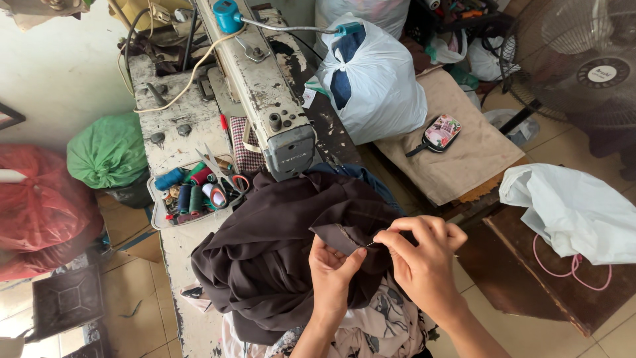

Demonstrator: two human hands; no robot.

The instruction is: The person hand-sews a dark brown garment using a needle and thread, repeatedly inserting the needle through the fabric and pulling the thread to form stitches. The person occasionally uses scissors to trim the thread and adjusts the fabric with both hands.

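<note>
The dark brown garment (278, 245) lies bunched at lower centre of the frame, draped over the edge of the worn sewing table (173, 132) and into the person's lap. The left hand (334, 268) pinches a folded edge of the fabric between thumb and fingers. The right hand (424, 255) holds a thin needle-like tool (372, 243) in a closed fingertip grip, its point at the fold; whether thread is attached cannot be determined. The step in hand appears to be hand-stitching or unpicking along this edge. The next move calls for steady tension from the left hand and a short, controlled motion of the tool.

Directly above stands the sewing machine (265, 93). To its left, a tray of thread spools (192, 192) also holds scissors. A knotted white plastic bag (374, 79) sits at upper centre, another white bag (573, 212) at right, a green bag (109, 152) and a red bag (40, 205) at left.
</note>
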